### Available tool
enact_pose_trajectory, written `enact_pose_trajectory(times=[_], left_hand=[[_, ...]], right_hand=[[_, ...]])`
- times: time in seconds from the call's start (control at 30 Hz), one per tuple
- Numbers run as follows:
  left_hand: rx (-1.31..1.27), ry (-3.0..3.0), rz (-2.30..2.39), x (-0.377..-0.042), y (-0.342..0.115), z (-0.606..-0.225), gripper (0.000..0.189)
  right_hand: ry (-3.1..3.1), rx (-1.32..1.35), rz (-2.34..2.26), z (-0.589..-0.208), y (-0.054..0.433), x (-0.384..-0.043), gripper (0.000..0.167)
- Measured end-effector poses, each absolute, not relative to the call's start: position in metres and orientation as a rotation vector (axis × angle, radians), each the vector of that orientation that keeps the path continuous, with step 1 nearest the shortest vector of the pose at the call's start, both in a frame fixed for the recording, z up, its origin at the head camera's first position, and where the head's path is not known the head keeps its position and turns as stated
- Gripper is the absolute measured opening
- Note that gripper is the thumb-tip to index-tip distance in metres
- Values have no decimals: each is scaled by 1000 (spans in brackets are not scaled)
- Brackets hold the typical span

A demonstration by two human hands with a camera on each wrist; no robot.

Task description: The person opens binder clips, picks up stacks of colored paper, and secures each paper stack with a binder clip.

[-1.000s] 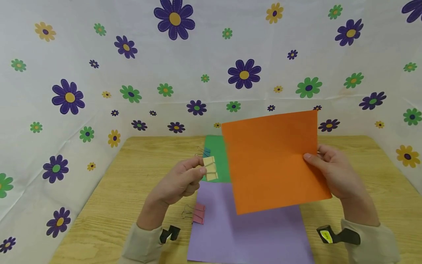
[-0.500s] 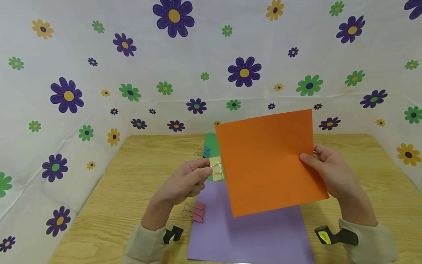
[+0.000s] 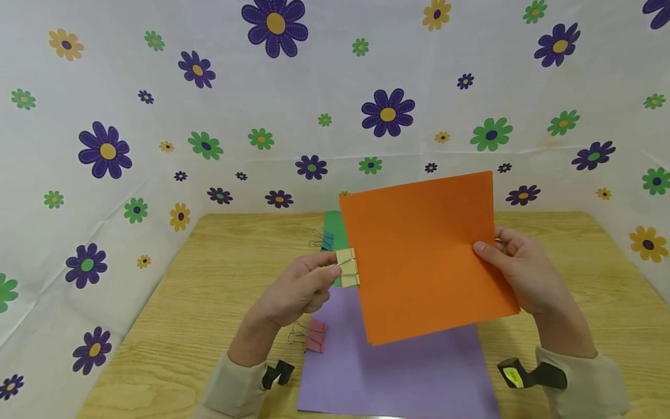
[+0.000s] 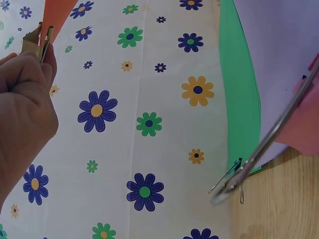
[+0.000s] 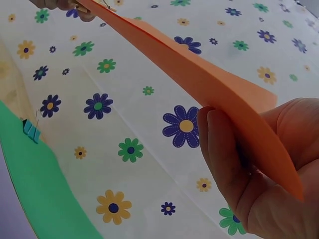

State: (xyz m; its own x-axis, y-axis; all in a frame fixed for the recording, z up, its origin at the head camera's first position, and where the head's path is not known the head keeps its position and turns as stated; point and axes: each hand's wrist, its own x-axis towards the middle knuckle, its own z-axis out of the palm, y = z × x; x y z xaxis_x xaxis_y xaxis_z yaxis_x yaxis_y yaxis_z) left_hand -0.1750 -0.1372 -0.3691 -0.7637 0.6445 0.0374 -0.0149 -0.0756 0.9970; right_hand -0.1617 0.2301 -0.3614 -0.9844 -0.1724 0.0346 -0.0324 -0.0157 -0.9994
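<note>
My left hand point(image 3: 303, 291) pinches a yellow binder clip point(image 3: 348, 267) between thumb and fingers. In the head view the clip sits right at the left edge of the orange paper point(image 3: 419, 262); in the left wrist view the paper's edge runs between the two sides of the clip point(image 4: 31, 44). My right hand point(image 3: 523, 273) grips the right edge of the orange paper, thumb on the front and fingers behind. Raised above the table, the paper is tilted and bends slightly; the right wrist view shows more than one layer of it.
Below lies purple paper point(image 3: 398, 378) with a pink binder clip point(image 3: 316, 336) on its left edge. Behind it, green paper point(image 3: 336, 224) carries a blue binder clip point(image 3: 327, 240). Both lie on a wooden table point(image 3: 220, 262), with a flowered cloth point(image 3: 314, 75) hanging at the back.
My left hand has moved right, bringing the yellow binder clip from beside the orange paper onto its left edge. My right hand has shifted the paper slightly left.
</note>
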Motion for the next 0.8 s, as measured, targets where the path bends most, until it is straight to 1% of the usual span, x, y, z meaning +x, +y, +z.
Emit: enact_pose_trajectory(times=[0.2,0.4,0.67,0.8], left_hand=[[679,1720,1908,-174,-135,-368,42],[659,1709,1914,-174,-134,-369,39],[613,1692,1924,-174,-132,-370,43],[593,1685,1932,-175,-132,-371,45]], right_hand=[[2187,-220,-2116,-360,225,-161,18],[2183,-241,-2129,-361,222,-160,20],[2220,-243,-2092,-362,213,-160,28],[2192,-259,-2106,-362,211,-160,27]])
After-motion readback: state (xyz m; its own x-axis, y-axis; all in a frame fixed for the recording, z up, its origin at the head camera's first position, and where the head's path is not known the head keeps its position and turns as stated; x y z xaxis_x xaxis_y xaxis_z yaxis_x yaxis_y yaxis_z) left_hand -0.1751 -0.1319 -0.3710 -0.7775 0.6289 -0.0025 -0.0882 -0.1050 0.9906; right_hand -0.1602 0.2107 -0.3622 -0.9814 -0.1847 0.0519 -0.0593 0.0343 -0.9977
